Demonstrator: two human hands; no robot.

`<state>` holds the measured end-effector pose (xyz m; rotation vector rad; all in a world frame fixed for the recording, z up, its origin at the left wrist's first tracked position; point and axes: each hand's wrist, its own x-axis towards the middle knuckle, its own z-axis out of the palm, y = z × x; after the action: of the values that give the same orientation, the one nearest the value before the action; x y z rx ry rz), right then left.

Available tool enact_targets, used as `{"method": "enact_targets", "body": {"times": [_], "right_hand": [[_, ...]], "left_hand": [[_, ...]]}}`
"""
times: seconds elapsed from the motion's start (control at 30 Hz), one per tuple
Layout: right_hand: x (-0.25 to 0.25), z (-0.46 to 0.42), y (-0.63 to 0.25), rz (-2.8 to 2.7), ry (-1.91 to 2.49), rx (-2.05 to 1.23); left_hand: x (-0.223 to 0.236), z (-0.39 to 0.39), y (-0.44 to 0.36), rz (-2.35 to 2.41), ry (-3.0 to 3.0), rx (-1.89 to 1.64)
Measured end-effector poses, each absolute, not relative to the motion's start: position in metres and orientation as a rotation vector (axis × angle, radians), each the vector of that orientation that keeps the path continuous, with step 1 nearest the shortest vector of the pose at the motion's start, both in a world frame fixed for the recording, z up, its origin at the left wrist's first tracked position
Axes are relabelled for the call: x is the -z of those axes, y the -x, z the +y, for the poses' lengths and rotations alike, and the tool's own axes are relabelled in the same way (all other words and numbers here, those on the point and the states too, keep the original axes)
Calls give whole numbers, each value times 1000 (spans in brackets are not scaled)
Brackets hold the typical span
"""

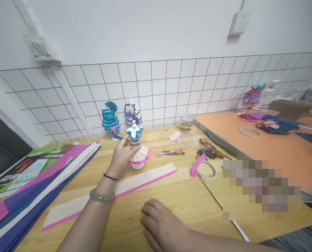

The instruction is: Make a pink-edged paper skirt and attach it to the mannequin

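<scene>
My left hand (122, 154), with a jade-like bangle and a black band at the wrist, is closed around the waist of a small white dress-form mannequin (141, 154). It stands upright on the wooden table in a teal-and-white top and a cream skirt with a pink hem. A long cream paper strip (150, 177) with a pink edge lies in front of it and passes under my left wrist. My right hand (159, 222) rests on the table nearer to me, fingers extended and slightly bent, with nothing visible in it.
Two dressed mannequins, one teal (110, 119) and one cream-and-purple, stand by the wall. A utility knife (174, 152), tape roll (210, 169), keys (209, 153) and glass cup (186, 124) lie to the right. Coloured paper sheets (53, 171) are stacked left. An orange board (231, 134) borders the right.
</scene>
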<state>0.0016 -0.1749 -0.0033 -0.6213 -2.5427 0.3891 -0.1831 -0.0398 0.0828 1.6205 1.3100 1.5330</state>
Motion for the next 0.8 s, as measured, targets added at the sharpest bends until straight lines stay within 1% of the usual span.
{"method": "enact_targets", "body": {"times": [0.1, 0.33, 0.67, 0.8], "right_hand": [[3, -174, -2, -2482, 639, -482], [-14, -170, -3, -2244, 848, -919], [-18, -160, -8, -2186, 937, -1143], [-30, -144, -15, -2084, 927, -1277]], "left_hand": [[-81, -37, 187, 1296, -1646, -1516], [-78, -33, 193, 1232, -1727, -1476], [-80, -35, 195, 1225, -1683, -1459], [-79, -35, 196, 1220, -1685, -1468]]}}
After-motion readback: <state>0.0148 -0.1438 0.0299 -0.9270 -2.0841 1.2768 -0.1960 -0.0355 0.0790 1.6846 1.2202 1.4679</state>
